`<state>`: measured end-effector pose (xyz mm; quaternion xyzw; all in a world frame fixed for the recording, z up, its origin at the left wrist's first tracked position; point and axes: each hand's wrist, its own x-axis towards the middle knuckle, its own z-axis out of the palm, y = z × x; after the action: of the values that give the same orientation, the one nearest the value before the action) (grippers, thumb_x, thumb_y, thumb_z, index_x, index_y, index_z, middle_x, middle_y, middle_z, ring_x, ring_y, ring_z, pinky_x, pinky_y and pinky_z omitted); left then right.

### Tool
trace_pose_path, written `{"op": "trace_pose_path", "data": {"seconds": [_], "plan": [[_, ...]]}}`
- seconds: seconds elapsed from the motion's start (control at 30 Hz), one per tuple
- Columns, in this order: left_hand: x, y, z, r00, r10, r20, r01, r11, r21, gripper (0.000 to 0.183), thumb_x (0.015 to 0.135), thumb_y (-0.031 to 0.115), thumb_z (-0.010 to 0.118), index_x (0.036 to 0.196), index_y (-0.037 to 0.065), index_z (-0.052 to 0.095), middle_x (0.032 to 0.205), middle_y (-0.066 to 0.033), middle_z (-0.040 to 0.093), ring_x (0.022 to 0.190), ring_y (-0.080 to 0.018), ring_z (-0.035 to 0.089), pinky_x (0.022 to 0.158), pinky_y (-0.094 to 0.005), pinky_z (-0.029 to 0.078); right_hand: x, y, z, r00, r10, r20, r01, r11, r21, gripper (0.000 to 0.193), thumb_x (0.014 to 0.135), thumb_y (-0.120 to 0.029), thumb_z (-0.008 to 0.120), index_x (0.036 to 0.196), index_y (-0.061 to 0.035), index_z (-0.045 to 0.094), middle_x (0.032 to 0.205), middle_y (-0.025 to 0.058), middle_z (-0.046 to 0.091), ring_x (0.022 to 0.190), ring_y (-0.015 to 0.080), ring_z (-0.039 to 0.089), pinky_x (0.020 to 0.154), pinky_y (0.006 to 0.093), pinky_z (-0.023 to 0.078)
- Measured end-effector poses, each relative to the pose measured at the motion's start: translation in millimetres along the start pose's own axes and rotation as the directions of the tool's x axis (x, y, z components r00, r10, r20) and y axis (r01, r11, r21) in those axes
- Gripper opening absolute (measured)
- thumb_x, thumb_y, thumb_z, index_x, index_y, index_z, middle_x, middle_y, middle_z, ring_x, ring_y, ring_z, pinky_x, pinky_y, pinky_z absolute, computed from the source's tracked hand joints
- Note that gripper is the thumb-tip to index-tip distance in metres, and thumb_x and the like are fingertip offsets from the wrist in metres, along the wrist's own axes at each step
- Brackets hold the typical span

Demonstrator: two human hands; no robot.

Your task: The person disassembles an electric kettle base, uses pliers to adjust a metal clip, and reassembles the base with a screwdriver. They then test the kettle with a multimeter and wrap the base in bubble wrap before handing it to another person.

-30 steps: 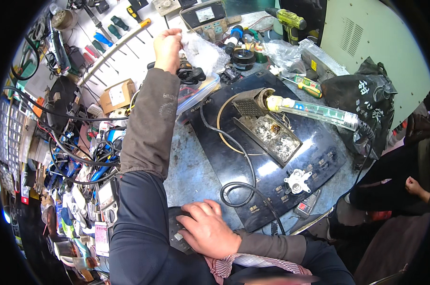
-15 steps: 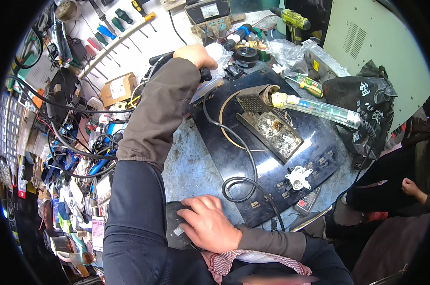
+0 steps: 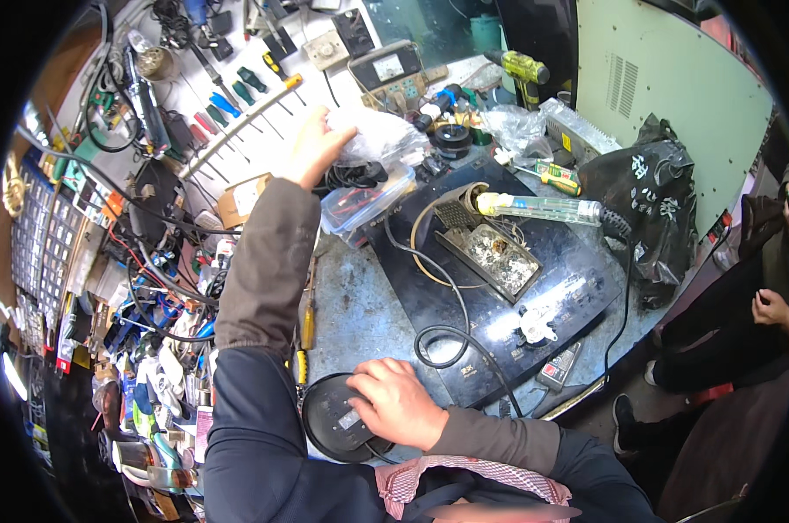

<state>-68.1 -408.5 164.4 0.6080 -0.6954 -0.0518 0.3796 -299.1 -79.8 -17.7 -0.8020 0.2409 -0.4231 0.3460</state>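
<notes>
My left hand (image 3: 316, 150) is stretched out at the far side of the bench, thumb apart from the fingers. It is beside a crumpled clear plastic bag (image 3: 379, 138), with nothing visible in its grasp. Below the bag, a clear plastic box (image 3: 368, 202) holds dark cables. Near me, my right hand (image 3: 399, 403) grips a round black base (image 3: 335, 427) with a small pale label and a cable. Its fingers lie curled over the base's right side; the thumb's contact is partly hidden.
A dark glass panel (image 3: 429, 349) bears a metal tray (image 3: 508, 266), a clear-handled tool (image 3: 543, 207) and a white fitting (image 3: 536, 327). Loose cable loops across it. Cluttered parts (image 3: 155, 366) crowd the left. A black bag (image 3: 643, 187) and another person's hand (image 3: 771, 309) are at right.
My left hand has left the dark cable bundle and moved left, with its fingers spread. The plastic box, a yellow-handled screwdriver and more of the round base now show. My right hand stays on the base.
</notes>
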Motion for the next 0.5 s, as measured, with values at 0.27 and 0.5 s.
{"op": "trace_pose_path", "data": {"seconds": [0.27,0.5], "plan": [[-165.1,39.8,-92.0,0.84,0.517,-0.166,-0.371,0.769,0.521,0.066,0.084,0.027,0.094,0.138,0.002,0.066,0.127,-0.0267,0.073,0.111,-0.0466,0.074,0.094,-0.0516,0.06,13.2,0.4,-7.6,0.999,0.005,-0.043,-0.001,0.996,0.091,0.029,0.096,-0.019,0.081,0.119,-0.0015,0.075,0.113,0.0184,0.074,0.105,0.039,0.073,0.093,0.0464,0.059],[-333.9,74.2,-83.0,0.71,0.684,-0.167,-0.587,0.705,0.398,0.065,0.077,0.014,0.092,0.134,-0.003,0.064,0.13,-0.0283,0.071,0.105,-0.0484,0.074,0.088,-0.05,0.063,23.6,2.1,-13.8,0.97,0.206,0.132,-0.202,0.37,0.907,0.08,0.114,-0.051,0.061,0.173,-0.0059,0.03,0.149,0.0188,0.065,0.132,0.0321,0.066,0.112,0.0448,0.052]]}}
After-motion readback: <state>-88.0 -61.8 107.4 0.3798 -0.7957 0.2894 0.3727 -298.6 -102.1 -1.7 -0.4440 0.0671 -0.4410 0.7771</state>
